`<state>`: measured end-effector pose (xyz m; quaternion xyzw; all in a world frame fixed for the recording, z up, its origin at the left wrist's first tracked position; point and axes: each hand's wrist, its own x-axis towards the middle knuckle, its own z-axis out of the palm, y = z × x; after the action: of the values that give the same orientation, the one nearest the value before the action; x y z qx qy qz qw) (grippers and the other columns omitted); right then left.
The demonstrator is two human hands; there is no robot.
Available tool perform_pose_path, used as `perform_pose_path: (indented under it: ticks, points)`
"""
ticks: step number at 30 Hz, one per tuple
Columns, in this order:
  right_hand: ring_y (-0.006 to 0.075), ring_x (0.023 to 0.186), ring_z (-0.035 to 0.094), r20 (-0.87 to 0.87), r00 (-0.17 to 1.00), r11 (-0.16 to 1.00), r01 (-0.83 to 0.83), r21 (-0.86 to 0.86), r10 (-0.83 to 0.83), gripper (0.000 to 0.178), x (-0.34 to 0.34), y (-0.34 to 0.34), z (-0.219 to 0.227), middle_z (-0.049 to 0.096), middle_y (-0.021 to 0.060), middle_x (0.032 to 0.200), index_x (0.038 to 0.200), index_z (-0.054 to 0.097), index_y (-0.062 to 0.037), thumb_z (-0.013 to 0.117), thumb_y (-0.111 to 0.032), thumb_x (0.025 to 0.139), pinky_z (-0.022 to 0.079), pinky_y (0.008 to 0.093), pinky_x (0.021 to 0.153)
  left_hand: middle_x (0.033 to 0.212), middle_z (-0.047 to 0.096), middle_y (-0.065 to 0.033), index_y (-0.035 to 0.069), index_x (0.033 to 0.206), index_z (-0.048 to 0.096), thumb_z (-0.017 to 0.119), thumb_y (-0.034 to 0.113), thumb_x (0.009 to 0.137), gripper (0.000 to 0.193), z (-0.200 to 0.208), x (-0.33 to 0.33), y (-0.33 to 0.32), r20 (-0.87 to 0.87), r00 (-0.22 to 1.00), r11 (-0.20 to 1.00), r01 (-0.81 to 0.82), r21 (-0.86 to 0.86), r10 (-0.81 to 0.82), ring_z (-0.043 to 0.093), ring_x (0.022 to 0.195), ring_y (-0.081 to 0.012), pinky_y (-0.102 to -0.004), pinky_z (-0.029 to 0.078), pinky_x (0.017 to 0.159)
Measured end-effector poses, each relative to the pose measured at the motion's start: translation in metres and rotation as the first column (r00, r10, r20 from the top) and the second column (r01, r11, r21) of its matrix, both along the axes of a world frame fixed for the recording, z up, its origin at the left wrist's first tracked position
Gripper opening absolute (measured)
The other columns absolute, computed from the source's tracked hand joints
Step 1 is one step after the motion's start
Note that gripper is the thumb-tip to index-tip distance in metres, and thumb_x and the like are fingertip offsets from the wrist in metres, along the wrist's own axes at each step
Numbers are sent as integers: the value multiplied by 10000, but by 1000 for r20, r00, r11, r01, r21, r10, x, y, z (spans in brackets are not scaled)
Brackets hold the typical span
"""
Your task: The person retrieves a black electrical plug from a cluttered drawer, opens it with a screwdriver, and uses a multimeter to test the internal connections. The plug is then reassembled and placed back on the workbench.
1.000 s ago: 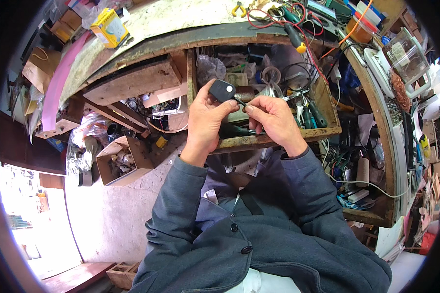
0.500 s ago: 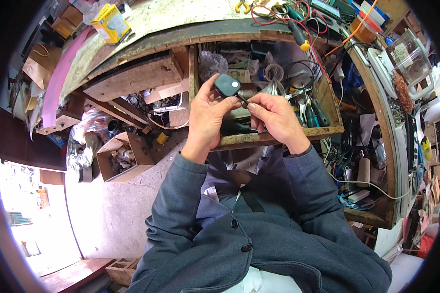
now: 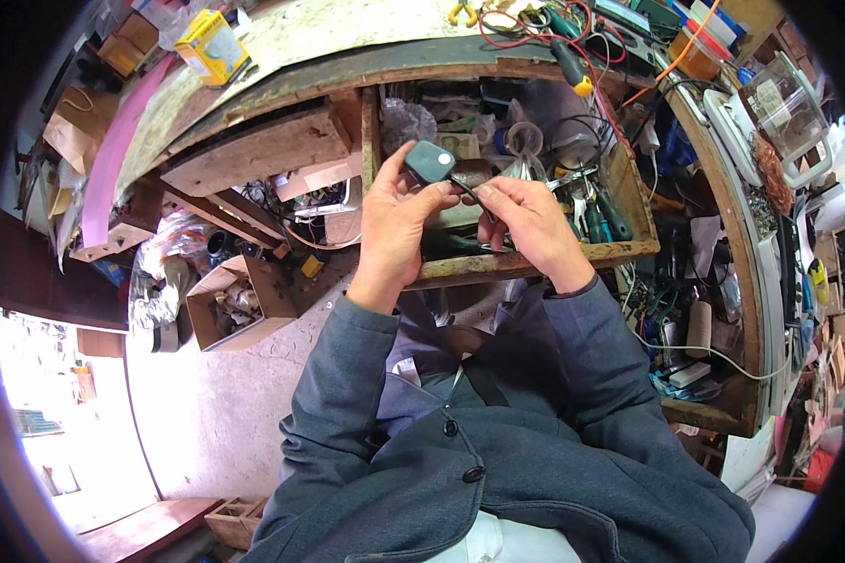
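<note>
Between the fingers and thumb of my left hand (image 3: 396,220) is a small dark rounded-square box (image 3: 430,162) with a pale round spot on top. A short black cord (image 3: 466,188) leads out of its lower right side. My right hand (image 3: 533,220) pinches that cord, fingertips close to the left thumb. Both hands are raised over the front of an open wooden drawer (image 3: 535,266). The cord's far end is hidden by my right fingers.
Clear plastic wrap (image 3: 407,122), a tape roll (image 3: 524,140) and green-handled tools (image 3: 613,218) lie in the drawer. On the bench above are a yellow box (image 3: 212,49) and red wires (image 3: 509,36). An open carton (image 3: 239,302) stands at lower left.
The box tips slightly to the left in my left hand. The black cord now bends more between my hands. Both arms stay almost in place.
</note>
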<state>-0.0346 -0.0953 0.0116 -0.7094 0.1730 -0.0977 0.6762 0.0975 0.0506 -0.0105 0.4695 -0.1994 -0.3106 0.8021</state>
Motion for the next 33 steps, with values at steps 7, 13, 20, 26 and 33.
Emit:
perform_pose_path:
  ticks: [7,13,20,26,33]
  points:
    - [134,588,635,87,991,978,83,189,-101,380,-1,-3,-6,709,128,751,1109,683,38,534,-311,1114,501,246,561,1273,651,-150,-54,1555,378,702,-54,938,696,1,1,1,-50,998,997,-38,-61,35,721,1041,-233,-354,624,908]
    - [117,647,660,71,994,970,69,232,-88,299,-2,-2,-1,711,83,787,1095,707,32,604,-248,1085,519,241,586,1278,649,-151,-52,1549,384,696,-66,936,688,2,0,0,-56,998,998,-38,-55,34,722,1041,-239,-357,625,916]
    - [56,728,638,143,990,1000,1,31,-6,143,-7,6,-3,702,2,822,1119,722,9,699,-78,1009,516,216,658,1187,652,-77,7,1426,511,735,34,969,510,4,-1,0,-85,996,1000,-12,-29,10,702,1017,-200,-373,627,896]
    - [39,743,608,184,983,997,40,-62,-28,144,-8,9,-3,695,-21,850,1112,743,12,717,-58,988,501,217,669,1162,675,-72,37,1324,590,707,163,1017,352,13,-1,1,-88,996,1000,21,18,-20,718,1010,-214,-374,625,867]
    - [37,737,592,126,991,986,62,-155,-42,173,-9,10,-4,715,-4,833,1064,762,21,781,-73,920,490,242,648,1239,680,-151,-7,1507,436,618,55,997,545,5,0,1,-163,986,994,22,-104,-39,736,1039,-286,-396,613,909]
